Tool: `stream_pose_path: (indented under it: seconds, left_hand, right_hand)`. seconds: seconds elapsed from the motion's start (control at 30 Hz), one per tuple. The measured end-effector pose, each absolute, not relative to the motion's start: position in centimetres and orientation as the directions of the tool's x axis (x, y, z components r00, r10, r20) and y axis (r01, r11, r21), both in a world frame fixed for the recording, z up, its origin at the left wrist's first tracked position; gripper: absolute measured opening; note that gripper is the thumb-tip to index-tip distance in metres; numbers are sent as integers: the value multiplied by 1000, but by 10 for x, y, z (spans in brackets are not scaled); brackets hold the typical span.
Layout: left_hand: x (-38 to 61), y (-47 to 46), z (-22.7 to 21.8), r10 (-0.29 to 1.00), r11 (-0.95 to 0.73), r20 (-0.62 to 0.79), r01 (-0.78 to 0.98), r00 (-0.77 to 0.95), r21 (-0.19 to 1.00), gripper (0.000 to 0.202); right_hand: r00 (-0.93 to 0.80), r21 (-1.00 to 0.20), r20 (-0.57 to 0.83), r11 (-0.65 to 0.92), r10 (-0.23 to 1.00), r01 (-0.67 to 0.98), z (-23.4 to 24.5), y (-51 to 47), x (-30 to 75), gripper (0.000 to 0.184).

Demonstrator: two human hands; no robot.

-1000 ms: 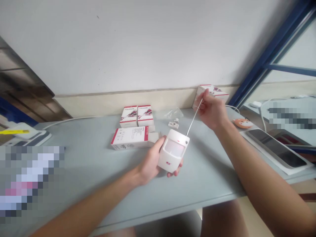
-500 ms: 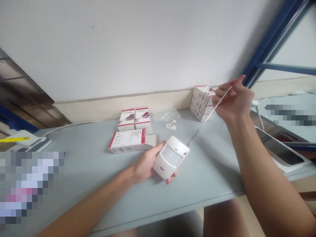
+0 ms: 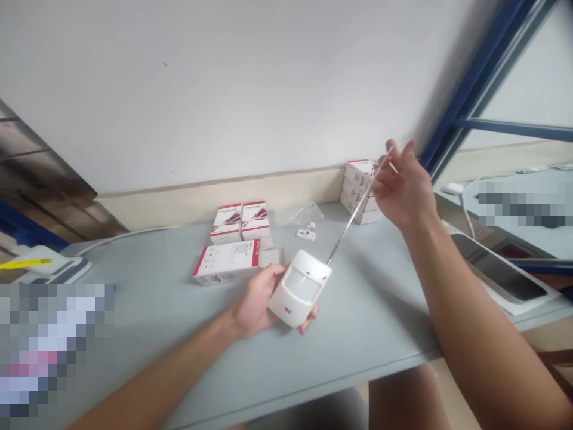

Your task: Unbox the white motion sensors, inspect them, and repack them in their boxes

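Left hand (image 3: 257, 301) clasps the white motion detector (image 3: 301, 289) above the gray table (image 3: 358, 340), near the red-and-white carton (image 3: 228, 260), its extended antenna (image 3: 344, 230) slanting up to the right hand (image 3: 407, 191), fingers spread at the rod's upper end, contact there not discernible.

"DETECTOR" on red band (image 3: 256, 253) of open box (image 3: 226, 258); red logo (image 3: 289, 310) on white device (image 3: 301, 286) illegible.

boxes (image 3: 228, 260) on desk (image 3: 358, 334) behind detector (image 3: 299, 289)
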State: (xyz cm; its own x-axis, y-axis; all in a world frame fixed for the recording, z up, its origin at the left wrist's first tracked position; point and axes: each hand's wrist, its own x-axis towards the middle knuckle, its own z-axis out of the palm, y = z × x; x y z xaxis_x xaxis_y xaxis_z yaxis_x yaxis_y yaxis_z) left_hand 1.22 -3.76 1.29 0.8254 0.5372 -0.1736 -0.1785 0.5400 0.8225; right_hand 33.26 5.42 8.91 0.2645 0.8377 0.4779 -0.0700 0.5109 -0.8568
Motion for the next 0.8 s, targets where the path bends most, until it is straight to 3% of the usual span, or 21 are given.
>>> stream_pose_path:
  seconds: [0.23,0.5,0.8]
  left_hand:
    - [13,-42,9,608,517,-137,-259,782,816,56]
    - [13,-37,7,611,491,-144,-230,778,840,57]
    - [11,-36,10,550,570,-135,-252,825,782,56]
  right_hand:
    - [222,-862,323,383,920,-333,81,50,294,36]
    - [292,-824,176,303,940,-480,79,56,299,18]
    - [247,-872,257,334,934,-359,80,54,309,29]
